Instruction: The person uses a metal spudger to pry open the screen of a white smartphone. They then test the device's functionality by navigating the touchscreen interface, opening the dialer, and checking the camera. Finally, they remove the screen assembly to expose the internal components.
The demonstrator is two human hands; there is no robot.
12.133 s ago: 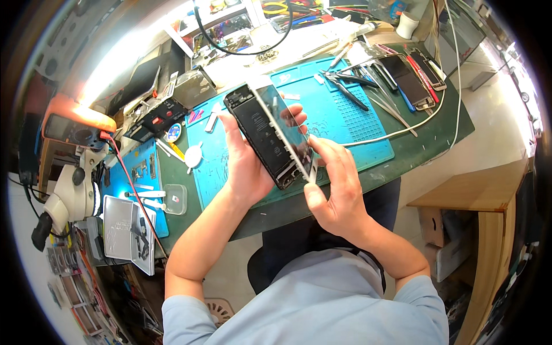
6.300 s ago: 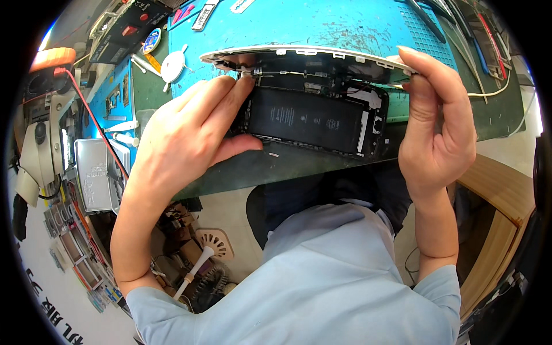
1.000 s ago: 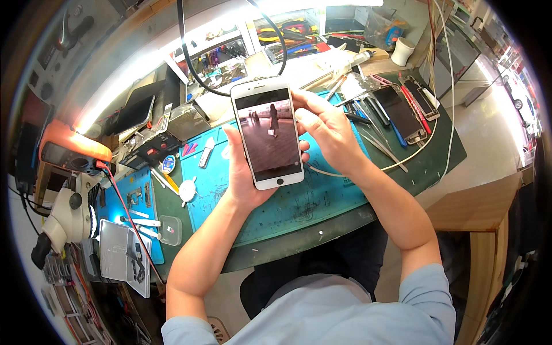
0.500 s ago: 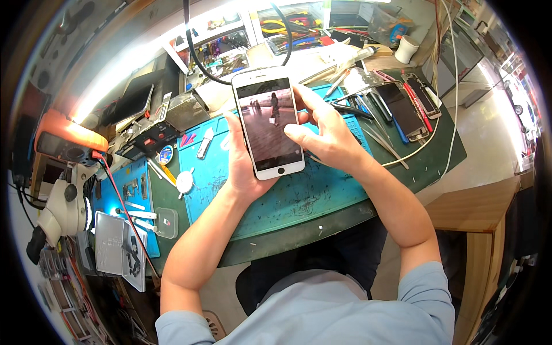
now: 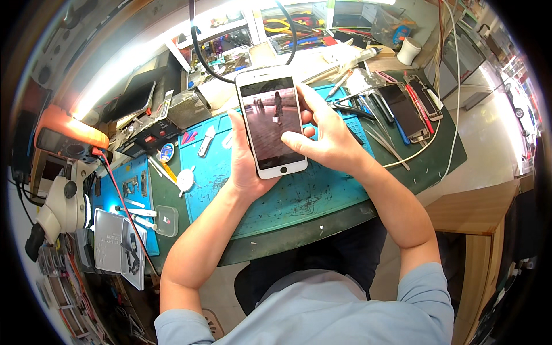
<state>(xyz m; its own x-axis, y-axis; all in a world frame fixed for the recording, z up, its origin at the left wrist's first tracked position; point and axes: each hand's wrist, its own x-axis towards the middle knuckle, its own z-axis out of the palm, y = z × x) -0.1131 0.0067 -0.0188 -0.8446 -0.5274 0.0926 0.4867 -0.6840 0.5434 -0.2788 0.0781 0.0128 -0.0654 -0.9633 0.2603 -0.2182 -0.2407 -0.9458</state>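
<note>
A white smartphone (image 5: 273, 123) is held upright above the blue work mat (image 5: 287, 210), its screen lit with a picture of figures on paving. My left hand (image 5: 248, 167) is closed round its left edge and lower back, thumb along the side. From the right, my right hand (image 5: 325, 135) grips the phone's other edge, its fingers partly hidden behind it. The right thumb lies over the lower right part of the screen.
At the right lie an opened phone (image 5: 404, 112), several screwdrivers and tweezers (image 5: 386, 144). An orange multimeter (image 5: 69, 138), a microscope (image 5: 60, 207) and an open grey case (image 5: 118, 244) stand left. A black cable loop (image 5: 198, 54) hangs behind the phone.
My right thumb has shifted slightly left and down over the screen. The phone stays in both hands, and the whole view has moved a little.
</note>
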